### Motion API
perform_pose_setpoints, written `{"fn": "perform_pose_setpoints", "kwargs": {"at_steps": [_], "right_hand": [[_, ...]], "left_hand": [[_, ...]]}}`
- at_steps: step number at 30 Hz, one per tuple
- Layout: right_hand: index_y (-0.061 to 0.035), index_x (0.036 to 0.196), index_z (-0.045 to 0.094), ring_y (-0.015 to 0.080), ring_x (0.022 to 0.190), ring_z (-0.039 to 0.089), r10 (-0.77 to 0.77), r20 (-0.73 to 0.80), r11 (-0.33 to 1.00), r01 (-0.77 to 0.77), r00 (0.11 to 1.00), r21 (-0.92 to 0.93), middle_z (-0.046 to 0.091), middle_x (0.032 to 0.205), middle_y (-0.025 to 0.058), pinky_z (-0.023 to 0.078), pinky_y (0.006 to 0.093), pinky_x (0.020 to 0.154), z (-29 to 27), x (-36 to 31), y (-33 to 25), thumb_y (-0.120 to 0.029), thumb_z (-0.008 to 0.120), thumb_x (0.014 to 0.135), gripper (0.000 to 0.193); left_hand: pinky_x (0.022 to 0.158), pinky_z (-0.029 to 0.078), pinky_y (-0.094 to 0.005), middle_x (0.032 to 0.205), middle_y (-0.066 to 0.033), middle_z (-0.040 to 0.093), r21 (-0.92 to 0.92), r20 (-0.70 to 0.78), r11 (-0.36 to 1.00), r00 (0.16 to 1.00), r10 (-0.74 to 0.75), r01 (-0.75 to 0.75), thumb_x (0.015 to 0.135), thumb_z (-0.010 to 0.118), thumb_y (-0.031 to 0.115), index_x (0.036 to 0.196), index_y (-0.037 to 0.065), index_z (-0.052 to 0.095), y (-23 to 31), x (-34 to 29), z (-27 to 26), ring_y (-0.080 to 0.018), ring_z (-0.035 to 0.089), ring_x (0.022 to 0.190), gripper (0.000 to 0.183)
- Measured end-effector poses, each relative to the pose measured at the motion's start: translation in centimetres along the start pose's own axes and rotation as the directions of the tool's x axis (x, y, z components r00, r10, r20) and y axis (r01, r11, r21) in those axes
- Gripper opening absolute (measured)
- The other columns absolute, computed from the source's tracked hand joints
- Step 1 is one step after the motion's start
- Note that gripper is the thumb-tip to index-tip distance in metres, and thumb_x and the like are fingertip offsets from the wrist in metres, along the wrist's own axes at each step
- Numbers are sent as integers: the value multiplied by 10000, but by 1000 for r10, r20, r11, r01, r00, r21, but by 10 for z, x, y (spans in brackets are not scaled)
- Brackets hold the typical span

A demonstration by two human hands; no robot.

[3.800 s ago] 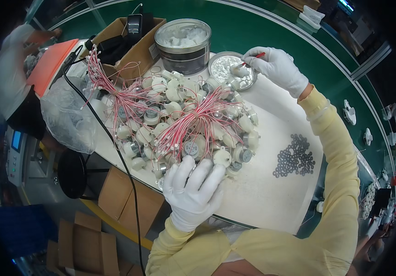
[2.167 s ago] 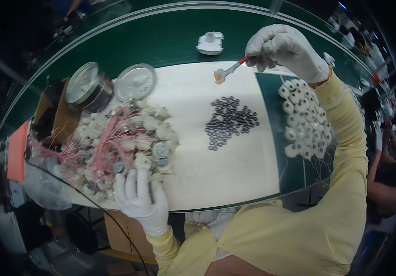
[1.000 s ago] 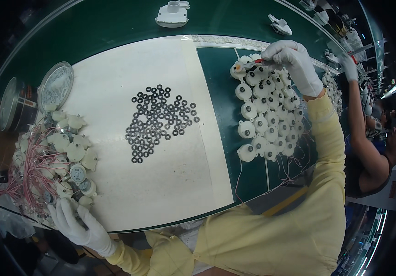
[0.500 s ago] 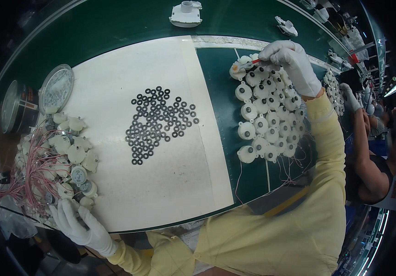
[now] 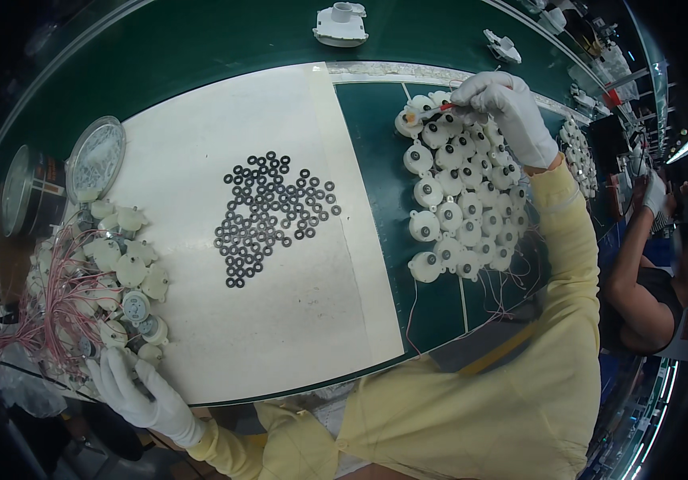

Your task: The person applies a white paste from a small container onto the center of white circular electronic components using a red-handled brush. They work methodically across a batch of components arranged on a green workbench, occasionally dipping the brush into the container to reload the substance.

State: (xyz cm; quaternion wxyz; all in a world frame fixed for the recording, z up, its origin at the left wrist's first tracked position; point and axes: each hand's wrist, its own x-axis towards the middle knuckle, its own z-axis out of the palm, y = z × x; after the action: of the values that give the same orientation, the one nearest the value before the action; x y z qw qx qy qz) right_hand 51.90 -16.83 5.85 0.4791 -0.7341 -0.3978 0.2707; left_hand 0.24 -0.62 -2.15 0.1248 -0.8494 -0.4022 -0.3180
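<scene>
My right hand (image 5: pixel 500 108), in a white glove, pinches a small brush with a red handle (image 5: pixel 446 106). The brush's pale tip lies over the white round motor (image 5: pixel 406 123) at the far left corner of a group on the green mat. Rows of similar motors (image 5: pixel 449 216) stand below my right hand, each with a dark piece at its centre. My left hand (image 5: pixel 140 398), gloved as well, rests at the near table edge with fingers apart. It is beside a heap of white round motors (image 5: pixel 130 270) with pink wires (image 5: pixel 60 304) and holds nothing.
Many black rubber rings (image 5: pixel 268 216) lie spread on the white sheet (image 5: pixel 320 320). A tin (image 5: pixel 30 192) and a round clear lid (image 5: pixel 97 158) stand at the far left. White housings (image 5: pixel 341 30) sit on the green belt beyond. A co-worker's arm (image 5: pixel 632 240) is at the right.
The white housings on the belt have shifted right. The co-worker's gloved hand has moved lower and to the right. My hands have stayed nearly in place, the brush still over the corner motor.
</scene>
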Motion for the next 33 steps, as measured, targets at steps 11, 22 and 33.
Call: {"fn": "perform_pose_setpoints", "kwargs": {"at_steps": [11,22,33], "right_hand": [[38,923,699,103,668,620,-40,-130,999,43,991,25,702,855,100,451,211,609,-23,-6,11,-88,468,805,289],[41,902,699,104,649,612,-17,-109,1000,16,994,-10,700,841,98,446,215,579,-20,-1,17,-94,473,789,286],[58,921,667,155,677,622,1,-145,1000,4,989,31,679,856,134,463,232,574,-21,-7,26,-85,440,802,294]], "left_hand": [[1026,386,-522,1249,-186,586,18,-4,1000,1000,-5,5,896,578,66,1239,-23,590,1,-1,0,-441,493,1233,355],[1026,385,-529,1248,-196,581,13,4,1000,1000,3,-3,913,577,113,1239,-26,585,-2,-1,1,-449,491,1232,354],[1027,390,-520,1256,-197,577,24,8,1000,1000,4,-4,915,572,98,1240,-31,586,-1,-1,0,-450,489,1235,350]]}}
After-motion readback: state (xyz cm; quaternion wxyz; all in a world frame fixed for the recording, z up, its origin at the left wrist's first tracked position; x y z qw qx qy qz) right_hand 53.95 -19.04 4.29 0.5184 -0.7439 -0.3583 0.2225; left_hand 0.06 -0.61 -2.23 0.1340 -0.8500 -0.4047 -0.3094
